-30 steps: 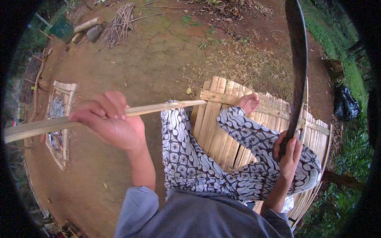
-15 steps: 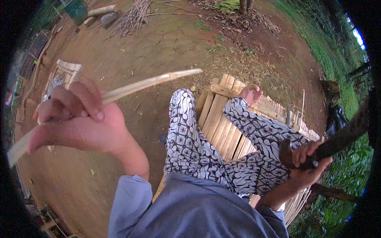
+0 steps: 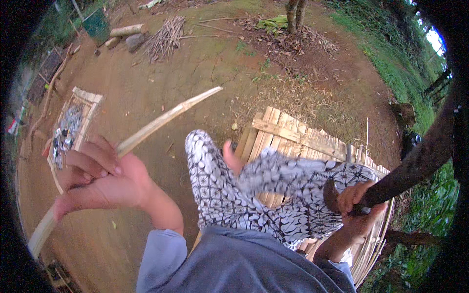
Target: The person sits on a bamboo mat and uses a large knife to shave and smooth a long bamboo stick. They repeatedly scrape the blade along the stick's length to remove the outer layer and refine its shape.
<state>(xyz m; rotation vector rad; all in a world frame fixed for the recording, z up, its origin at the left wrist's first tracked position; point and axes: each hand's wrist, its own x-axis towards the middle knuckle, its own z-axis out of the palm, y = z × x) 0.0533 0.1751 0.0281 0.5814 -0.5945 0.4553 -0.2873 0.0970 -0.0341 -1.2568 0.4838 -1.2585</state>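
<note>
A long pale bamboo strip (image 3: 168,116) passes through my left hand (image 3: 115,183), whose fingers curl over it. Its far end tapers and points up and right over the ground; its other end runs past my thumb toward the lower left. On the right, my right hand (image 3: 356,207) grips the handle of a machete (image 3: 413,168), and a curved brown handle end shows beside the fingers. The broad dark blade rises toward the right rim, apart from the strip. My legs, in black-and-white patterned trousers (image 3: 205,166), are bent between the two hands.
Beneath me is a slatted bamboo platform (image 3: 293,138). A bamboo-edged bed of grey pieces (image 3: 71,122) lies at the left. Farther off are a stick pile (image 3: 166,39), a log (image 3: 128,30), a green bin (image 3: 96,27) and a tree trunk (image 3: 293,17). Greenery borders the right.
My right leg has swung left, its foot moving from the platform's far edge to beside my left leg. The strip's far end has shifted left, and the machete has moved slightly left.
</note>
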